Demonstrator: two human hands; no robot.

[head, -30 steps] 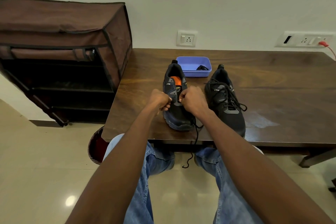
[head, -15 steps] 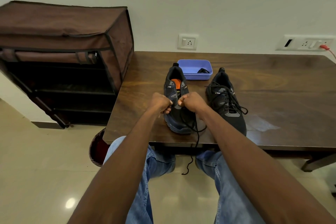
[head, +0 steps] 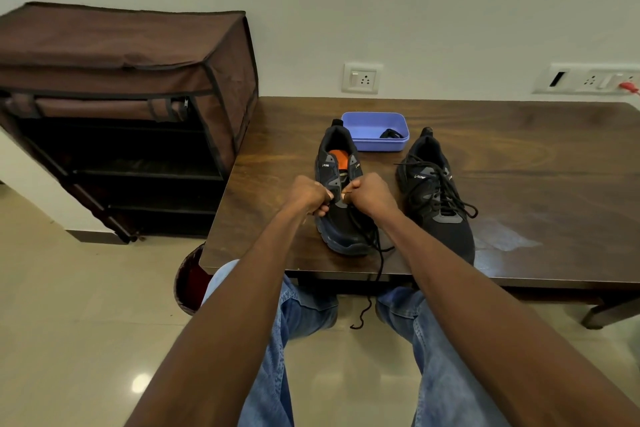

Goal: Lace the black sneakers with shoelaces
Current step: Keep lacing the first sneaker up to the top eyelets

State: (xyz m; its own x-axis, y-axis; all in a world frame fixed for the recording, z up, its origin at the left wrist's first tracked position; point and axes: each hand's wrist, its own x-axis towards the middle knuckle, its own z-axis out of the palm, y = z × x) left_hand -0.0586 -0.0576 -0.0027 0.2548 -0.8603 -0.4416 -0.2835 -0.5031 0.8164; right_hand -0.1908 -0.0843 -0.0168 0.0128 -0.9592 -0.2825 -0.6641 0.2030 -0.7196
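Two black sneakers stand on a dark wooden table [head: 536,163]. The left sneaker [head: 341,218] has an orange insole and mostly bare eyelets. My left hand [head: 308,196] grips its left eyelet flap with curled fingers. My right hand [head: 369,194] pinches a black shoelace [head: 375,253] at the right eyelet row. The loose lace runs over the toe and hangs past the table's front edge between my knees. The right sneaker [head: 436,198] is fully laced and stands apart from both hands.
A blue plastic tray [head: 367,140] with a small black item inside sits behind the sneakers. A brown fabric shoe rack [head: 121,107] stands left of the table. Wall sockets [head: 362,78] are behind. A round dark stool [head: 188,282] shows under me.
The lace loop over the toe has grown and slackened to the right. Both hands stay at the left sneaker's lower eyelets, shifted only slightly.
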